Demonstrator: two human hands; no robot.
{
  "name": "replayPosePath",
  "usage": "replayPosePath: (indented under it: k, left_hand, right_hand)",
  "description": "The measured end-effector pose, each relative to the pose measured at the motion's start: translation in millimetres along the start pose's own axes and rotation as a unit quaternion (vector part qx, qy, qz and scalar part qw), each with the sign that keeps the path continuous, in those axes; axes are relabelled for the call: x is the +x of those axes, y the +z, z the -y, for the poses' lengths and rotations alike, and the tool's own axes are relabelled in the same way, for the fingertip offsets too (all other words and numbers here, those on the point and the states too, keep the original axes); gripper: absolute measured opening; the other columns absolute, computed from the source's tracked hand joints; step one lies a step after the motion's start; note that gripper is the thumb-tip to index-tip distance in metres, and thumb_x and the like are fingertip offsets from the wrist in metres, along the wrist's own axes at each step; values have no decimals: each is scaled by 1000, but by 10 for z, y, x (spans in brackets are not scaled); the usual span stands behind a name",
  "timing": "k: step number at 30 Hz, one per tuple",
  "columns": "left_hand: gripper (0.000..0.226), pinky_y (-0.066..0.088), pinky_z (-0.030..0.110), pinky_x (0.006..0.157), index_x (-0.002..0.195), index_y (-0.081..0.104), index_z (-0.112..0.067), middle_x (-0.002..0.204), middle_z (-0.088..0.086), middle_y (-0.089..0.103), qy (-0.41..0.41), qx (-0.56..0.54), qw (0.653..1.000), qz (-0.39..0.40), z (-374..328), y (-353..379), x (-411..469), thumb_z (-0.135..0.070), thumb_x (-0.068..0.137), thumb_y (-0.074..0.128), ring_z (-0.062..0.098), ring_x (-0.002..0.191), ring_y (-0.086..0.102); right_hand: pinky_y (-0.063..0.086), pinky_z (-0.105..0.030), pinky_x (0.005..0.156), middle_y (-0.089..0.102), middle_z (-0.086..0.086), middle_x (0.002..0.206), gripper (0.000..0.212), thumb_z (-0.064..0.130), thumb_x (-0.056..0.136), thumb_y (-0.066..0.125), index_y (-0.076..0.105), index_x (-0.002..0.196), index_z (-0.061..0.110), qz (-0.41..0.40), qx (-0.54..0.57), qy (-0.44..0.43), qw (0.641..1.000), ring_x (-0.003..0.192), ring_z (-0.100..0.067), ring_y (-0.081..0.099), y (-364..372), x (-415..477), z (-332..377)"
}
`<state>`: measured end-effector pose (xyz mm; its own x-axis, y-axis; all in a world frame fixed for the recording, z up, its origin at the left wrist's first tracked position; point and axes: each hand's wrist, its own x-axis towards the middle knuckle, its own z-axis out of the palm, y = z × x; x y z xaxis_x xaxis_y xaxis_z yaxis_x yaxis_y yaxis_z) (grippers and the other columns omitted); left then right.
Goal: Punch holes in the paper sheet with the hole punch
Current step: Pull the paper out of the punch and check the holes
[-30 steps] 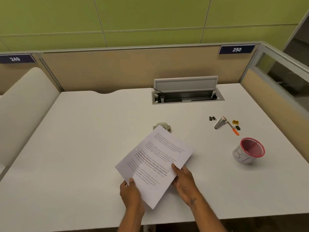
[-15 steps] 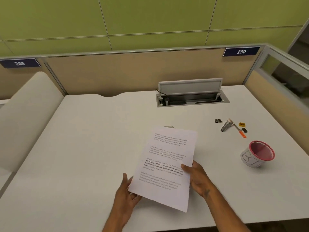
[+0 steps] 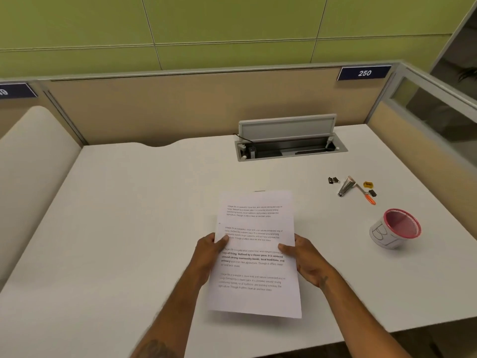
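Paper sheet (image 3: 255, 254) is held above the white desk (image 3: 129, 215), printed side up, long edges toward L and R. Left hand (image 3: 206, 257) grips the L edge, thumb on top, fingers curled under. Right hand (image 3: 305, 262) grips the R edge the same way. Hole punch (image 3: 259, 191): only a sliver shows past the sheet's far edge. Red-rimmed cup (image 3: 395, 228) lies tipped at R.

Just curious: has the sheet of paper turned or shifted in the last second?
Yes. The paper sheet was angled a second ago; it has swung clockwise to lie square to the desk edge, hiding the hole punch.
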<state>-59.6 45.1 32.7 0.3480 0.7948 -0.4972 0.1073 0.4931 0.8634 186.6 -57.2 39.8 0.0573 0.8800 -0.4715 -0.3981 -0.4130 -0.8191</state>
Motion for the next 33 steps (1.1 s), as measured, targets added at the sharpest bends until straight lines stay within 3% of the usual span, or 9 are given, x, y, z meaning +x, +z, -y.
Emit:
replayPosePath:
  k: [6,11,14,19,25,33]
  left_hand:
    - [19,62,35,74,111,69,-24,106,0,76,96,7,995,-36,-28,140,-301,-30,94,63,22,93,75]
    - [22,61,29,74,112,69,-32,111,-4,75,154,-2,986,-56,10,252,-665,-37,93,62,17,96,73]
    - [24,59,25,77,114,68,-35,114,-6,74,177,0,982,-66,68,308,-827,-39,92,61,14,99,71]
    - [31,56,17,80,113,69,-33,114,-6,74,182,-12,980,-80,181,360,-957,-34,82,70,13,103,70]
    - [26,52,10,76,105,71,-36,110,-9,75,190,-10,976,-106,184,413,-998,-42,80,68,9,99,70]
    - [20,54,13,72,101,74,-36,103,-8,76,200,-4,972,-120,103,463,-999,-42,86,61,10,92,71]
  right_hand:
    - [55,-44,91,73,-3,116,30,13,92,63,64,122,17,-62,-103,-75,990,105,-25,70,52,-158,132]
    - [58,-22,70,75,8,105,18,22,93,63,69,109,28,-98,-157,-126,975,93,-12,72,75,-383,152]
    - [57,-19,70,75,10,105,19,22,93,63,70,109,31,-97,-158,-142,972,93,-8,71,65,-496,103]
    - [55,-14,78,74,7,109,27,17,88,69,68,112,30,-71,-126,-138,980,100,-10,70,7,-612,12]
    - [52,-9,73,76,8,101,17,17,88,69,71,95,33,-109,-132,-173,970,93,-8,71,-63,-686,18]
    - [53,-12,73,77,5,94,17,11,87,69,75,88,26,-135,-128,-219,958,88,-10,72,-84,-722,145]
